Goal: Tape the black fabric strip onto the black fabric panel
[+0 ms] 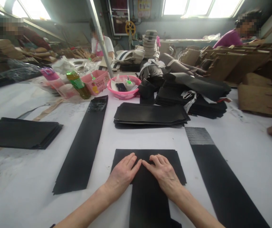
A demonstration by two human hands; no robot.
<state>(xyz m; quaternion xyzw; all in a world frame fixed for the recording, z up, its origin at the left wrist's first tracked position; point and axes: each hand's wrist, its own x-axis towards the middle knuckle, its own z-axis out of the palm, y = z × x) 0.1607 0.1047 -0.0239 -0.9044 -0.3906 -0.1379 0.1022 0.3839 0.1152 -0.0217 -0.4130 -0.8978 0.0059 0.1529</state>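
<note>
A black sheet lies flat on the white table right in front of me. My left hand and my right hand both rest flat on its upper part, fingers stretched out and fingertips almost meeting in the middle. Neither hand holds anything. A long black strip lies to the left of the sheet. Another long black strip, with a grey gridded end, lies to the right.
Stacks of black sheets lie at the left and straight ahead. Farther back stand a pink bowl, a pink basket and a green bottle. Brown paper bags pile up at the right. Other people work at the far edges.
</note>
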